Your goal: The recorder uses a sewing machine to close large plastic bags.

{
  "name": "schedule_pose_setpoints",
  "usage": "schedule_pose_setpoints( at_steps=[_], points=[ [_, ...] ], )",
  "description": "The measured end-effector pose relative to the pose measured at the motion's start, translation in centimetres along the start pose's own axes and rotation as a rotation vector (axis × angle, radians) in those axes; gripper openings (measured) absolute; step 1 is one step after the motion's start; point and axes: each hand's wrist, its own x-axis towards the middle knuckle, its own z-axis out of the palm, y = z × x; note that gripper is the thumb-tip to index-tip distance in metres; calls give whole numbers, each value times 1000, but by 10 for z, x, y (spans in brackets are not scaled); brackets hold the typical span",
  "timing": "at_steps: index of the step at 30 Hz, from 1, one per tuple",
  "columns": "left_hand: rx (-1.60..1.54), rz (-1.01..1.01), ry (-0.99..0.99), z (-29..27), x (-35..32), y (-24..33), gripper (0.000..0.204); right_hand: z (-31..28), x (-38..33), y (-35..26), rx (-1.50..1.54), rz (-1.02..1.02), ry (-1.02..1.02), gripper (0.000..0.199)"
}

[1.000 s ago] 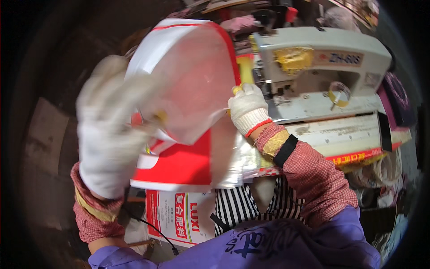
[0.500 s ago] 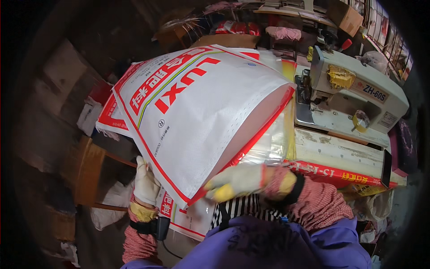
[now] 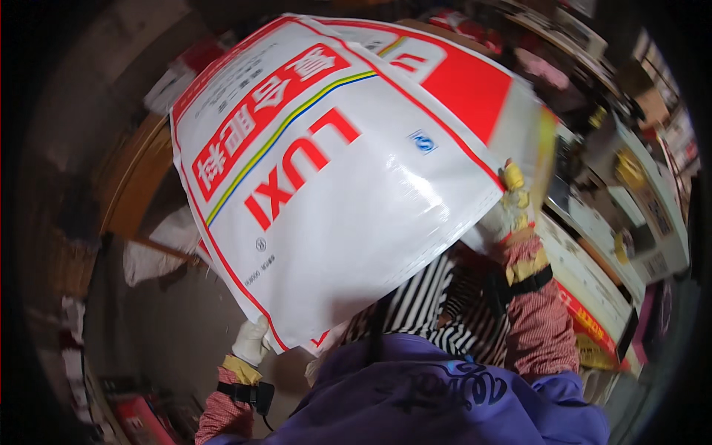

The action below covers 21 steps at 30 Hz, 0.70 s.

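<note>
With the left hand (image 3: 251, 340) pinching the lower corner of the big white-and-red sack (image 3: 334, 170) and the right hand (image 3: 512, 204) gripping its right edge – the sack spread wide left of the sewing machine (image 3: 630, 200) – keep both holds firm and the sheet taut.

A sack (image 3: 334, 178) spreads between both hands, sewing machine (image 3: 638, 200) to its right.

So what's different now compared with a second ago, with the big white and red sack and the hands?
The white and red sack went from curled up near the sewing machine to spread flat and swung left. The left hand dropped to its lower corner; the right hand moved to its right edge. Both gloved hands still grip the sack.
</note>
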Motion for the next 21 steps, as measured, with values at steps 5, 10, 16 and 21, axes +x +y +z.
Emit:
schedule_pose_setpoints(
  at_steps=[5, 10, 16, 21],
  points=[
    [139, 5, 377, -108, -9, -104, 43, 95, -11, 64, 101, 401, -246, 35],
    [695, -171, 754, -130, -4, -154, 27, 126, 22, 147, -351, 378, -181, 34],
    [189, -260, 928, -156, -13, -194, 22, 143, 47, 218, 354, 818, 273, 30],
    [148, -14, 755, -193, 33, -222, 26, 48, 54, 289, 433, 860, 379, 41]
  ],
)
